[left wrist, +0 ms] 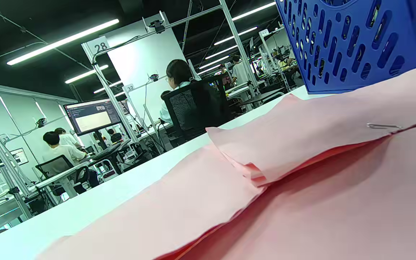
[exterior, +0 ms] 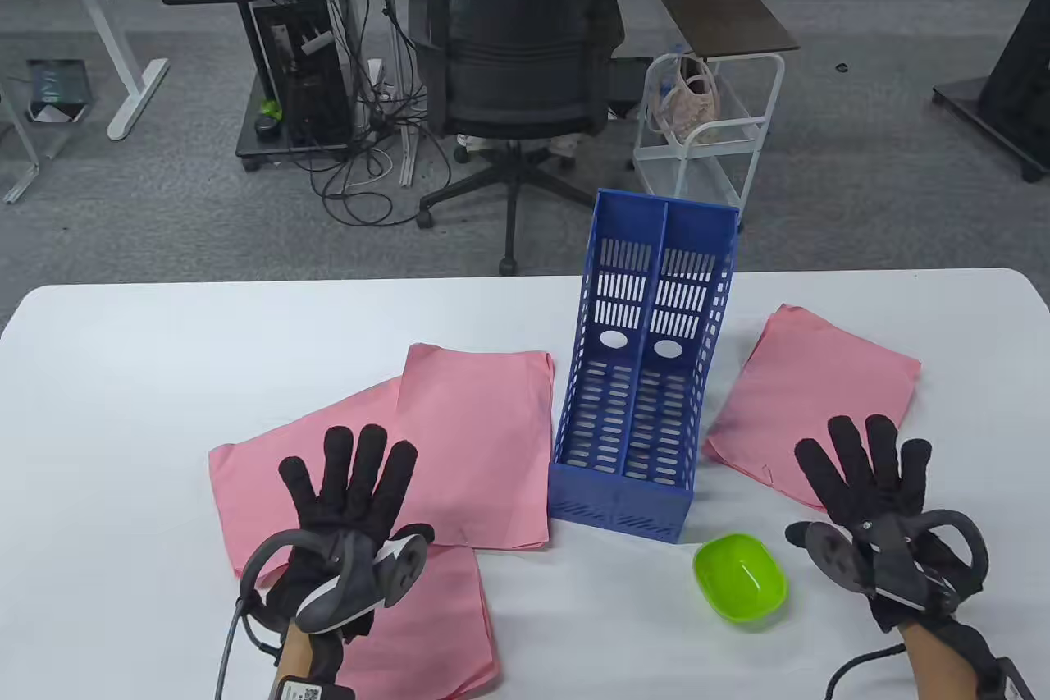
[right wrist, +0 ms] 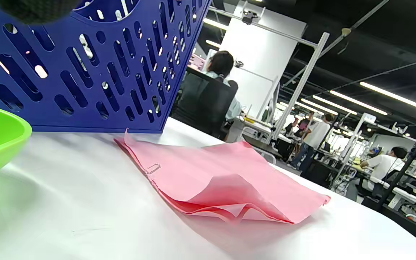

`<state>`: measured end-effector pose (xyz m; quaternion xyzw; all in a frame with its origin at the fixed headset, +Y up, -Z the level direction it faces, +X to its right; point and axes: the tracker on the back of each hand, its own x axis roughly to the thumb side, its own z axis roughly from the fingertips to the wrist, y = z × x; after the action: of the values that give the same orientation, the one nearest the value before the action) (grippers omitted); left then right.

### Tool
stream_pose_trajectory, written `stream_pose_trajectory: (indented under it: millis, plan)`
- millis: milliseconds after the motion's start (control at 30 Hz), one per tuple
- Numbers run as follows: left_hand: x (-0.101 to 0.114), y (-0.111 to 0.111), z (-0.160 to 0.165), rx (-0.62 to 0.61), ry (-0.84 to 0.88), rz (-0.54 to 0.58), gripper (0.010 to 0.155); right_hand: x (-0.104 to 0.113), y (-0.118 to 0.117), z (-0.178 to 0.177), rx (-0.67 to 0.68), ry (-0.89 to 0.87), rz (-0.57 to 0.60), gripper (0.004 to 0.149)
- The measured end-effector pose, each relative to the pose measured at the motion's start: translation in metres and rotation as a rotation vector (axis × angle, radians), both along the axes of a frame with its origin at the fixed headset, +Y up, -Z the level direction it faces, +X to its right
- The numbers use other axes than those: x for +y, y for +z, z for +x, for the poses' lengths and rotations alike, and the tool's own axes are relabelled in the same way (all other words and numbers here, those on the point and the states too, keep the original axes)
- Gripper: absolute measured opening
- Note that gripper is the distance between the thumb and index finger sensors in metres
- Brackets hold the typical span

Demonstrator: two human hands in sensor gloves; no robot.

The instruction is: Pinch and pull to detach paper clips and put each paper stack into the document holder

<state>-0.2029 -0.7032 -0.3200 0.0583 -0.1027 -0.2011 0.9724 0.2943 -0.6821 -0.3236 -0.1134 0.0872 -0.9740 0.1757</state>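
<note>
Both hands are spread flat, fingers splayed, holding nothing. Left hand (exterior: 349, 503) lies over the overlapping pink stacks (exterior: 476, 437) toward the desk's (exterior: 164, 372) near left; one clip (left wrist: 383, 126) shows there. Right hand (exterior: 874, 487) sits at the near edge of the right stack (exterior: 820, 396), clip (right wrist: 153, 168) attached. Blue holder (exterior: 632, 404) stands mid-desk, green bowl (exterior: 740, 578) near it.

Bright, even light from ceiling tubes (left wrist: 63, 41). Soft shadows under pink paper (right wrist: 229, 173). Blurred foreground near that paper in wrist views.
</note>
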Motion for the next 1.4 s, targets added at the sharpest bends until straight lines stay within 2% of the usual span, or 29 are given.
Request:
stream_pose_trajectory:
  millis: [533, 667, 733, 833, 900, 967, 1000, 1067, 1167, 1300, 1400]
  plan:
    - [0.0, 0.001, 0.001, -0.012, 0.007, 0.016, 0.087, 0.001, -0.003, 0.011, -0.038, -0.06, -0.058, 0.088]
    - [0.001, 0.0, 0.001, -0.014, 0.006, 0.031, 0.087, 0.01, -0.009, 0.021, -0.066, -0.126, -0.081, 0.085]
    - [0.002, 0.0, 0.0, -0.01, 0.006, 0.039, 0.087, 0.017, -0.016, 0.032, -0.097, -0.225, -0.12, 0.082]
    - [0.002, 0.001, 0.0, -0.009, 0.015, 0.043, 0.087, 0.021, -0.035, 0.049, -0.144, -0.356, -0.269, 0.08]
    - [0.0, 0.0, 0.0, -0.005, 0.008, 0.033, 0.087, 0.015, -0.052, 0.058, -0.219, -0.312, -0.43, 0.081]
    - [-0.001, 0.0, 0.0, -0.004, -0.006, 0.029, 0.087, 0.008, -0.062, 0.061, -0.255, -0.213, -0.475, 0.084]
    - [-0.002, 0.0, 0.0, -0.004, -0.013, 0.026, 0.087, 0.0, -0.072, 0.065, -0.293, -0.126, -0.535, 0.087]
    - [-0.003, 0.0, 0.0, -0.003, -0.015, 0.024, 0.087, -0.014, -0.082, 0.068, -0.36, -0.065, -0.624, 0.092]
    - [-0.003, 0.0, -0.001, 0.001, -0.014, 0.019, 0.087, -0.037, -0.091, 0.07, -0.397, -0.003, -0.675, 0.096]
    - [-0.003, 0.002, -0.002, 0.007, -0.01, 0.009, 0.087, -0.063, -0.101, 0.068, -0.449, 0.029, -0.682, 0.1]
    - [-0.003, 0.003, -0.002, 0.012, -0.013, 0.003, 0.087, -0.07, -0.106, 0.067, -0.447, -0.026, -0.642, 0.092]
